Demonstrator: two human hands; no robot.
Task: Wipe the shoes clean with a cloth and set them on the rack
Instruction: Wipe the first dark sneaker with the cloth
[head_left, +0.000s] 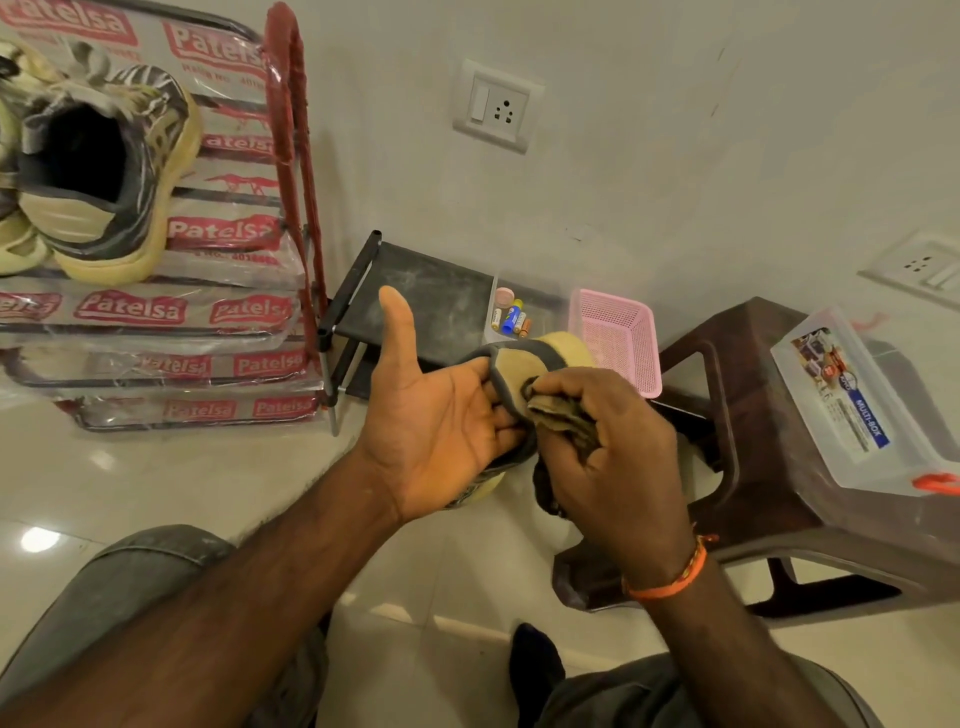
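A tan and grey shoe (524, 364) is held in front of me, heel up, mostly hidden by both hands. My left hand (441, 421) supports it from the left, fingers tucked behind the shoe and thumb pointing up. My right hand (608, 447) grips a crumpled olive cloth (561, 415) and presses it against the shoe's heel. Another shoe (104, 171), black, grey and yellow, sits on a stack of wrapped shelves (171, 312) at the upper left. A low black shoe rack (431, 301) stands against the wall behind my hands.
A pink basket (618, 338) and a clear tub with batteries (511, 317) sit on the rack's right end. A brown plastic stool (769, 415) at right carries a clear storage box (852, 405). A red frame (296, 156) leans by the stack. My knees are at the bottom.
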